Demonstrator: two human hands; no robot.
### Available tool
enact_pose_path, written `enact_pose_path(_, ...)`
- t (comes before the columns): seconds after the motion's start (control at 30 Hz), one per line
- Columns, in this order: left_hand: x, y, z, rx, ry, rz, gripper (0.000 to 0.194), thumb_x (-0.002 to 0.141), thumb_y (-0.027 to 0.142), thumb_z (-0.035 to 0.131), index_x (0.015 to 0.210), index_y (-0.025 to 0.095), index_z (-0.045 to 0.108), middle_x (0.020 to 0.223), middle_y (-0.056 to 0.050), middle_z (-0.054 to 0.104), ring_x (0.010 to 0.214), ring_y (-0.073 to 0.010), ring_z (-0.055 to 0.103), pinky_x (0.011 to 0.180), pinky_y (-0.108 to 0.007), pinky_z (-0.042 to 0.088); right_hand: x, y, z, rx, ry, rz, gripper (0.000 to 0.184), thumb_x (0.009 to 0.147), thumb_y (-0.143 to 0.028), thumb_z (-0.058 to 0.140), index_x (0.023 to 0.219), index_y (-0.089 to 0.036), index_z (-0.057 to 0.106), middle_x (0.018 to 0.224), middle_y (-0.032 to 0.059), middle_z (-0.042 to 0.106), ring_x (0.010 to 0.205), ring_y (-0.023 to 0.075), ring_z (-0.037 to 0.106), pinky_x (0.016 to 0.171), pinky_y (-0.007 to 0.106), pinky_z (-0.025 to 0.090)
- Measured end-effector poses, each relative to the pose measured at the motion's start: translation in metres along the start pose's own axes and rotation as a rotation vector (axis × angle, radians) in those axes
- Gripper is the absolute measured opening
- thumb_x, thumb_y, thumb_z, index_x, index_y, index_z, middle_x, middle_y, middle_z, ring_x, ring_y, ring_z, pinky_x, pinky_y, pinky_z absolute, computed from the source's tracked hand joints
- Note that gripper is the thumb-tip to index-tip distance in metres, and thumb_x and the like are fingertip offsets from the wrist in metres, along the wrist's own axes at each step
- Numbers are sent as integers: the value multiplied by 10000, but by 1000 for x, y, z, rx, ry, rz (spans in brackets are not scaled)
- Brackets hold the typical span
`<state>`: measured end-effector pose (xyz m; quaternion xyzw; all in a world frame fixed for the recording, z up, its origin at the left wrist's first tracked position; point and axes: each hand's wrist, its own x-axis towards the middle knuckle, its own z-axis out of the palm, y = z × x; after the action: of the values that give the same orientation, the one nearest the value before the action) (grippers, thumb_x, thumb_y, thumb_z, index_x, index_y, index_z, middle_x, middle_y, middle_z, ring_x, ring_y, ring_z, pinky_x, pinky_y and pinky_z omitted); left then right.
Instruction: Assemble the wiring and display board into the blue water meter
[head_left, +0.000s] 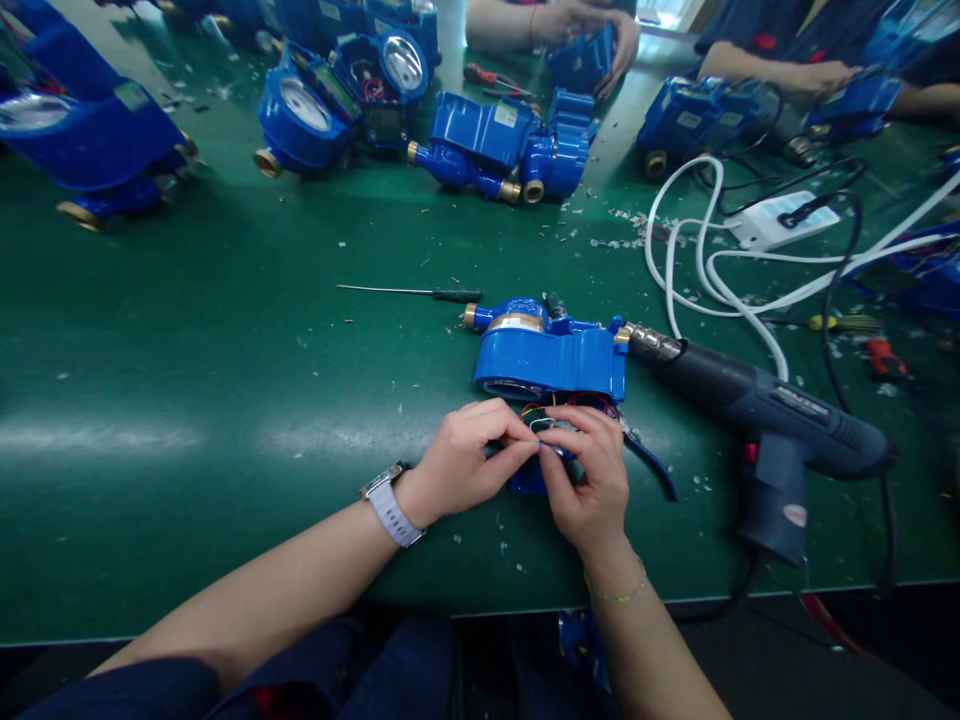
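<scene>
Bare forearms [292,590] end in a left hand [472,460] and right hand [592,470], pinching close together beside thin wires [531,408]; exactly what they grip, I cannot tell. A hard tug could tear a wire loose. Just beyond, on the green bench [225,330], lies the glossy blue water meter [551,362], brass-ended, its right end beside the heat gun [780,400].

The glossy blue meter [551,360] lies crosswise, 2 brass ends [470,316] showing, coloured wires [532,411] exposed nearside.

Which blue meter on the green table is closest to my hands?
The meter beside the foreground heat gun, with your left hand and right hand by its wires. The other meters on the table sit farther away.
</scene>
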<state>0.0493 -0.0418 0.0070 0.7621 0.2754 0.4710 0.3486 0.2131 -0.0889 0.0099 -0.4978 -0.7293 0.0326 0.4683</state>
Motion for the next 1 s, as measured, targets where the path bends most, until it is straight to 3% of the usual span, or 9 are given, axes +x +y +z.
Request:
enact_pose_path(0.23,2,4,-2,-69,76,-192,123,910,187,558,799,157,601,712,-4,646,638,-100,586,616,-218,476,-1,1,0,26,9,36,94,905,-138,582,930,-227,599,1041,61,669,981,250,588,894,471,435)
enact_pose_path(0.5,3,2,-2,193,75,115,98,845,179,634,876,185,541,824,-28,661,718,-135,607,669,-273,485,0,-1,3,25,9,46,114,901,-137,579,960,-229,611,1044,64,667,992,253,585,891,472,443)
enact_pose_path(0.73,6,6,2,316,95,205,146,826,114,590,888,201,489,771,1,670,701,-141,615,686,-289,467,0,-2,3,16,9,42,120,894,-138,588,967,-229,615,1041,66,667,987,254,585,886,482,450)
enact_pose_path(0.87,5,8,5,240,120,85,181,778,80,583,869,206,490,766,8,633,692,-132,583,683,-287,453,0,-3,4,16,9,27,106,896,-128,591,946,-220,608,1034,68,669,986,248,581,889,469,443)
enact_pose_path(1.0,3,11,11,-93,121,-188,192,791,78,569,868,208,451,772,14,582,654,-100,538,641,-247,453,0,-2,4,21,9,42,102,903,-126,580,933,-222,594,1030,65,668,992,246,582,890,464,439)
